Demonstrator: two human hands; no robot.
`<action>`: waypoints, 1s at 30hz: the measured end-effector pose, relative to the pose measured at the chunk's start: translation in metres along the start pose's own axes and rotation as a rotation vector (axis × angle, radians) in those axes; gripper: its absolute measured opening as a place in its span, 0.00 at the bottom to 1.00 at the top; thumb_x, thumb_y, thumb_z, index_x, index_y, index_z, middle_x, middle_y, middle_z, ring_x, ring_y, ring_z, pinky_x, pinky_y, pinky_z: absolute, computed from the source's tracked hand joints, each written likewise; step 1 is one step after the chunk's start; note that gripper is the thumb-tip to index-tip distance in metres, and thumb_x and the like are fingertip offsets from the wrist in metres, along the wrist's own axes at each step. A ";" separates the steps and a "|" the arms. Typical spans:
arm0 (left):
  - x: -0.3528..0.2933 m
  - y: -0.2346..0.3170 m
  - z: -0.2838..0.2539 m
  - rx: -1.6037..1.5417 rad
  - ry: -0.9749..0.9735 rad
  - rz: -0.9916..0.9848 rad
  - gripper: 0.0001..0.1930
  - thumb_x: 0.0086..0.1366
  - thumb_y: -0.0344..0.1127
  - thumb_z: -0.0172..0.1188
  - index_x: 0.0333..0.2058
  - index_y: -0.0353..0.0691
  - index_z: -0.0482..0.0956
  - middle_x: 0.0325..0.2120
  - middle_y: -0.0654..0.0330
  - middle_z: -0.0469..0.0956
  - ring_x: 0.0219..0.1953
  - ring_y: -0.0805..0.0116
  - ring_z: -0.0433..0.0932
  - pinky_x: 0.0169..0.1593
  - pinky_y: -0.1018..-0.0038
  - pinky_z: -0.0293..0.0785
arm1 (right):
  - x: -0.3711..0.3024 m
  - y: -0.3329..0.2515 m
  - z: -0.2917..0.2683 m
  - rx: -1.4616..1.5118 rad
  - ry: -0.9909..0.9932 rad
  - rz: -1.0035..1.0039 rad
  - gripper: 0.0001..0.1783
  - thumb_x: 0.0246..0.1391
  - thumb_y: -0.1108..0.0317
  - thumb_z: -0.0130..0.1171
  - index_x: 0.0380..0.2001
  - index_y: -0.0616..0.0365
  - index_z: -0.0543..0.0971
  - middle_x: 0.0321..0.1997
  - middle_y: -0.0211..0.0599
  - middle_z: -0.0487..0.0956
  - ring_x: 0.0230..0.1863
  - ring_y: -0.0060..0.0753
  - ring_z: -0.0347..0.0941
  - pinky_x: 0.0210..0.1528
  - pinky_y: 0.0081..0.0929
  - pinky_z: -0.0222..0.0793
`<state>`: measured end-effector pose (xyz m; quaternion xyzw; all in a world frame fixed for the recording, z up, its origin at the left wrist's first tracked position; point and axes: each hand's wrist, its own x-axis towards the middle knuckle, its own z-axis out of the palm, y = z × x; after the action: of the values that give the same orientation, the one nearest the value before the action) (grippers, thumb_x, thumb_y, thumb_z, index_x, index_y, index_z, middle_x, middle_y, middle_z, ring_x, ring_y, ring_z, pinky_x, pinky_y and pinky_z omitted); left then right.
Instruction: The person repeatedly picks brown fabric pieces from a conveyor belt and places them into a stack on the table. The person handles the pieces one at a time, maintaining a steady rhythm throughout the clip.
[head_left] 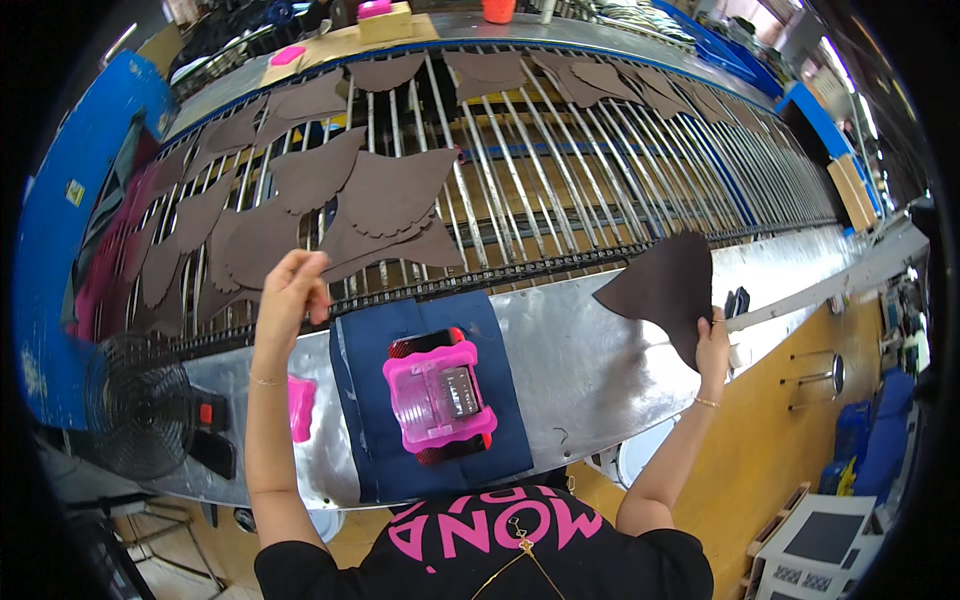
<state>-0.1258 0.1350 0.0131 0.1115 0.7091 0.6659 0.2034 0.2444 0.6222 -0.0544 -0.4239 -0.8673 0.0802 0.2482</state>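
My right hand (713,350) pinches the lower edge of a dark brown cut piece of sheet material (665,285), holding it up over the metal table's right part. My left hand (294,285) hangs over the near edge of the rod conveyor with nothing visible in it. Its fingers are bent, and the thumb is apart from them. Just beyond it lie several similar brown pieces (395,190), overlapping, some with scalloped edges. Between my arms, a pink plastic frame with a metal block (436,396) rests over a red-and-black item on a dark blue cloth (505,365).
The conveyor of metal rods (560,190) runs across beyond the metal table (580,420). A round fan (140,405) stands at the table's left end, near a pink piece (300,408). A stool (825,377) stands on the floor at right.
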 end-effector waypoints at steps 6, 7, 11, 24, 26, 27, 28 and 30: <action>-0.031 0.025 0.070 0.405 -0.208 0.440 0.33 0.58 0.43 0.64 0.59 0.40 0.63 0.54 0.55 0.65 0.53 0.64 0.69 0.53 0.70 0.67 | -0.001 -0.161 -0.061 0.777 -0.066 -0.116 0.16 0.63 0.65 0.48 0.50 0.63 0.66 0.44 0.40 0.75 0.44 0.28 0.70 0.48 0.22 0.64; -0.037 0.033 0.079 0.438 -0.169 0.486 0.37 0.56 0.42 0.66 0.61 0.41 0.60 0.59 0.53 0.58 0.57 0.61 0.64 0.55 0.67 0.65 | -0.007 -0.178 -0.058 0.879 -0.084 -0.164 0.16 0.63 0.66 0.48 0.50 0.63 0.67 0.44 0.38 0.74 0.45 0.25 0.68 0.49 0.20 0.63; -0.051 0.047 0.066 0.263 -0.195 0.315 0.26 0.61 0.34 0.61 0.56 0.36 0.65 0.43 0.61 0.74 0.41 0.75 0.74 0.43 0.78 0.71 | -0.033 -0.244 -0.046 1.308 -0.374 -0.361 0.15 0.61 0.71 0.51 0.50 0.61 0.67 0.47 0.33 0.72 0.48 0.21 0.65 0.52 0.20 0.61; -0.176 0.063 -0.036 0.378 0.362 0.379 0.05 0.60 0.29 0.61 0.33 0.35 0.76 0.23 0.66 0.76 0.21 0.81 0.76 0.21 0.88 0.65 | -0.086 -0.306 -0.009 0.861 -0.587 -0.917 0.08 0.46 0.71 0.64 0.33 0.60 0.81 0.26 0.40 0.80 0.27 0.43 0.74 0.32 0.31 0.69; -0.181 0.057 -0.037 0.368 0.363 0.369 0.05 0.61 0.29 0.59 0.34 0.33 0.76 0.23 0.66 0.75 0.21 0.80 0.77 0.21 0.87 0.66 | -0.090 -0.307 -0.006 0.888 -0.607 -0.886 0.08 0.46 0.70 0.64 0.32 0.59 0.81 0.26 0.39 0.79 0.29 0.43 0.73 0.36 0.32 0.69; -0.182 0.051 -0.039 0.364 0.356 0.366 0.05 0.61 0.28 0.59 0.35 0.33 0.76 0.22 0.66 0.75 0.21 0.80 0.77 0.21 0.87 0.67 | -0.091 -0.307 -0.005 0.900 -0.616 -0.869 0.08 0.45 0.70 0.63 0.31 0.58 0.81 0.26 0.38 0.79 0.30 0.43 0.73 0.37 0.33 0.69; -0.182 0.046 -0.040 0.360 0.345 0.364 0.05 0.62 0.28 0.58 0.35 0.32 0.76 0.22 0.65 0.75 0.22 0.79 0.77 0.22 0.86 0.67 | -0.091 -0.305 -0.006 0.886 -0.594 -0.876 0.07 0.45 0.71 0.63 0.31 0.57 0.82 0.27 0.38 0.79 0.32 0.43 0.73 0.38 0.32 0.69; -0.181 0.036 -0.035 0.407 0.291 0.325 0.05 0.61 0.26 0.57 0.35 0.30 0.75 0.23 0.63 0.74 0.20 0.78 0.76 0.22 0.84 0.67 | -0.088 -0.294 -0.006 0.857 -0.558 -0.884 0.06 0.45 0.72 0.63 0.30 0.57 0.82 0.28 0.38 0.79 0.34 0.43 0.73 0.39 0.32 0.68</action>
<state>0.0166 0.0290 0.0755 0.1651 0.8227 0.5428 -0.0362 0.0881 0.3687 0.0213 0.1430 -0.8824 0.4145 0.1705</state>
